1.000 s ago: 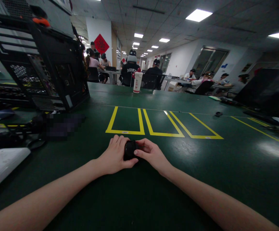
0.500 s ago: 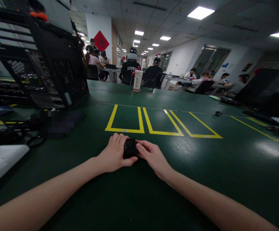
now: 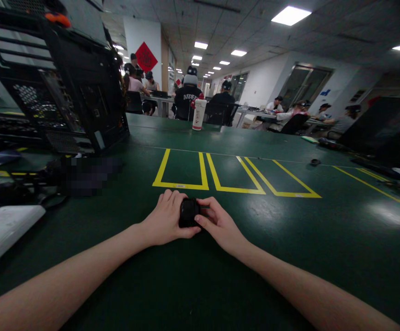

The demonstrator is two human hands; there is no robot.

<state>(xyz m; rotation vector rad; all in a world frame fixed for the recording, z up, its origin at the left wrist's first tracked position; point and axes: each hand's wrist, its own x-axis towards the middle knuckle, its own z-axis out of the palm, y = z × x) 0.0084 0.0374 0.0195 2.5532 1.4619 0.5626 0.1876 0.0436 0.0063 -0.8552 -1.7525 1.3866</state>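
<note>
A small, black, rounded object rests on the dark green table, just in front of yellow tape outlines. My left hand wraps round its left side, fingers behind and thumb along the near side. On the right side, my right hand has its thumb and fingers at the object's edge, bent as if round it. What exactly the right fingertips grip is hard to make out.
An open black computer case stands at the left, near cables and a white box. Farther back is a white cup. A small black ring-like item lies right. People sit at tables beyond.
The fingers of my right hand have spread slightly at the object's right side, with the thumb lower. The whole view has shifted a little.
</note>
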